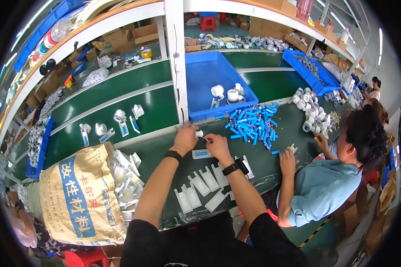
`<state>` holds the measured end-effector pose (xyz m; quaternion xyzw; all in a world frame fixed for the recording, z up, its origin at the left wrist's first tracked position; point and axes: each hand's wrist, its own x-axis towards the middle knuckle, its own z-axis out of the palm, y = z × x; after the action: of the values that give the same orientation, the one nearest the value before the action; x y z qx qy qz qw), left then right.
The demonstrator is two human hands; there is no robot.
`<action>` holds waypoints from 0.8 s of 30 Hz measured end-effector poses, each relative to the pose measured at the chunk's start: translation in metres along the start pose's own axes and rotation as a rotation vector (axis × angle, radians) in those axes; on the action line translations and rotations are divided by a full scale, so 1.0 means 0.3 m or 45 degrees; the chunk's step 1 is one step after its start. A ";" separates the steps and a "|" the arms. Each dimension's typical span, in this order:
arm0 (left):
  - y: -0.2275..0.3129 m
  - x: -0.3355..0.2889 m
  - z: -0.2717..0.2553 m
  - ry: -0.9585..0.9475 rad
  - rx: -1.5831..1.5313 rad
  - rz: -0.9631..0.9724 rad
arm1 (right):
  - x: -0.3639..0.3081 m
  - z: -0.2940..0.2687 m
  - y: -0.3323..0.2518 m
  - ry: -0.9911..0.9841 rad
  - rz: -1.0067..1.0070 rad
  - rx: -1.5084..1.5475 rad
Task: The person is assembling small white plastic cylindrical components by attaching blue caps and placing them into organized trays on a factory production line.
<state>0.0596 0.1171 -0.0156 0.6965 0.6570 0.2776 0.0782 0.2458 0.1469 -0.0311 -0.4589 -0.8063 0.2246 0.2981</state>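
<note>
Head view shows our 2 hands meeting over the dark green tabletop (165,147), close to the white upright post (176,66). Our left hand (186,139) has its fingers closed on a small white plastic part (199,133), holding it clear of the surface so the other hand can get at its end. Our right hand (217,144) pinches its fingers together against that same part, though what sits between them is too small to tell. Both wrists carry black bands.

Just below the hands lies a flat white piece with a blue insert (202,154), kept within easy reach. Nearer to us, a row of flat white plastic blanks (205,184) is laid side by side, each with a narrow neck and a smooth matte face. A loose heap of blue cylinders (253,124), glossy and short, sits to the right beside a blue bin (200,75). At our left a woven tan sack (75,196) spills more white parts. A co-worker in a light blue shirt (321,187) works at our right.
</note>
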 end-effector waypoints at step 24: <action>-0.210 -0.369 -0.303 0.260 -0.088 -0.330 | -0.033 0.201 -0.356 -0.085 -0.153 0.455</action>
<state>-0.0379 -0.0043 -0.0010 0.5709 0.7361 0.3568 0.0701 0.1436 0.0817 -0.0095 -0.3421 -0.7890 0.3610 0.3608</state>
